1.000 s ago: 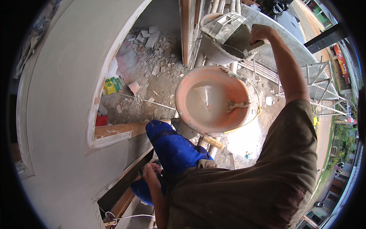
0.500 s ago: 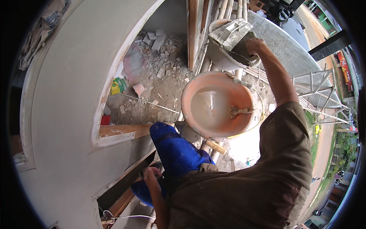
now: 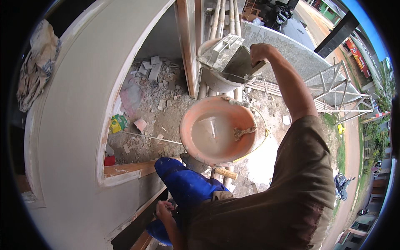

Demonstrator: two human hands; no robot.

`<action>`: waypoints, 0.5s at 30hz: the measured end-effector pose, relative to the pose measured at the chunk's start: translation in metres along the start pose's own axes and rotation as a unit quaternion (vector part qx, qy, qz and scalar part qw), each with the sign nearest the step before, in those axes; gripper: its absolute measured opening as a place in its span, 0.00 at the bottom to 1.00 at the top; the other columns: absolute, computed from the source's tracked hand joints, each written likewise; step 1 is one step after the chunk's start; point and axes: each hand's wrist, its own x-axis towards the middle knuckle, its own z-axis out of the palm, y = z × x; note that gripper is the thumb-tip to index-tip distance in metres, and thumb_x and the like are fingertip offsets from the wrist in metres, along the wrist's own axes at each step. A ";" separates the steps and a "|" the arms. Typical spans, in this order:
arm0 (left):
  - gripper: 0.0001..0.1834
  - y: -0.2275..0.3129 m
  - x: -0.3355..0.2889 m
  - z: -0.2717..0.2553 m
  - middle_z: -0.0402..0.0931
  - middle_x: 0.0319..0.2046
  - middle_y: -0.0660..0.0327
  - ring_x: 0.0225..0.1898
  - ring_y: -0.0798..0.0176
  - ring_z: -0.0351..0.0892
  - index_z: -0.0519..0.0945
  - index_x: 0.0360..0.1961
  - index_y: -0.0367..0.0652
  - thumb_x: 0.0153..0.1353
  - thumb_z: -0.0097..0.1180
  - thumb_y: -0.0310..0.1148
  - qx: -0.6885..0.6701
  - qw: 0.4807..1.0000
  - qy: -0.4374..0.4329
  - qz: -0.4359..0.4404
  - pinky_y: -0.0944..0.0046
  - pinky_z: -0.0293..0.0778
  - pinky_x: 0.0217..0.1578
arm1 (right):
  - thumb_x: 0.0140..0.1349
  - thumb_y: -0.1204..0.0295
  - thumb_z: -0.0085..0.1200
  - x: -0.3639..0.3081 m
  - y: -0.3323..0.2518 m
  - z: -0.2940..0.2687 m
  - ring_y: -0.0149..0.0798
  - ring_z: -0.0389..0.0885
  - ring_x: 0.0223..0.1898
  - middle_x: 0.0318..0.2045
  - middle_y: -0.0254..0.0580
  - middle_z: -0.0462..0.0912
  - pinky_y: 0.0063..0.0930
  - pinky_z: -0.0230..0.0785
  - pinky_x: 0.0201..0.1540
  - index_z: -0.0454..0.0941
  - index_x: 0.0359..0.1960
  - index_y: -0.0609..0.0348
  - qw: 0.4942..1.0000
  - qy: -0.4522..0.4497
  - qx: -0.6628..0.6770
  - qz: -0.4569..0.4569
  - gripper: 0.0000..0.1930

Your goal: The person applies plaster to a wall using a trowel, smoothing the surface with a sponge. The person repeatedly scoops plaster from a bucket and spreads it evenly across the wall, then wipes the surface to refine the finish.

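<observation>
My right hand (image 3: 261,53) is closed at the right rim of the far mortar-coated bucket (image 3: 221,81). It grips a flat grey-brown tool (image 3: 258,68), mostly hidden by the hand and bucket. A grey plastering float (image 3: 223,51) with a raised handle lies across that bucket's top. Nearer stands an orange-pink tub (image 3: 189,141) holding cloudy water (image 3: 208,141), with a mortar-crusted brush-like thing (image 3: 242,132) against its inner right side. Low beside my blue-trousered knee, my left hand (image 3: 165,208) has curled fingers; what they hold, if anything, I cannot make out.
Bamboo poles (image 3: 231,18) run beneath the buckets. Rubble (image 3: 160,89) covers the floor beyond the opening in the plastered wall (image 3: 75,125) at left. A wooden post (image 3: 186,46) stands beside the far bucket. At right are a wooden frame (image 3: 337,93) and a road (image 3: 352,154).
My right hand has risen out of the far bucket toward its right rim, bringing the flat tool's edge into sight. The view has shifted, so the buckets appear lower and farther left.
</observation>
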 end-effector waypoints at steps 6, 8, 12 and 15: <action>0.22 0.043 0.016 0.036 0.73 0.22 0.62 0.22 0.70 0.72 0.73 0.29 0.40 0.70 0.43 0.48 0.006 0.995 -0.072 0.065 0.70 0.69 0.26 | 0.53 0.64 0.63 -0.116 0.016 -0.022 0.36 0.84 0.35 0.35 0.40 0.87 0.31 0.75 0.42 0.86 0.40 0.54 0.934 0.203 0.290 -0.056 0.14; 0.21 0.059 0.015 0.042 0.73 0.23 0.62 0.23 0.70 0.72 0.73 0.30 0.40 0.70 0.43 0.48 0.004 0.992 -0.086 0.095 0.70 0.69 0.27 | 0.56 0.64 0.62 -0.150 -0.014 -0.017 0.34 0.84 0.37 0.38 0.41 0.87 0.30 0.74 0.44 0.84 0.44 0.54 0.890 0.254 0.372 -0.067 0.15; 0.20 0.081 0.024 0.069 0.74 0.25 0.61 0.24 0.69 0.73 0.74 0.31 0.39 0.71 0.43 0.46 -0.016 0.978 -0.168 0.125 0.69 0.69 0.28 | 0.62 0.64 0.57 -0.200 -0.083 0.013 0.30 0.81 0.40 0.38 0.44 0.85 0.26 0.73 0.44 0.80 0.49 0.62 0.726 0.296 0.603 -0.146 0.18; 0.20 0.092 0.017 0.080 0.74 0.27 0.59 0.25 0.67 0.73 0.74 0.32 0.40 0.71 0.43 0.46 -0.063 0.965 -0.210 0.142 0.68 0.69 0.30 | 0.66 0.63 0.52 -0.224 -0.173 0.027 0.26 0.76 0.43 0.41 0.36 0.82 0.23 0.69 0.47 0.73 0.58 0.63 0.596 0.218 0.742 -0.215 0.22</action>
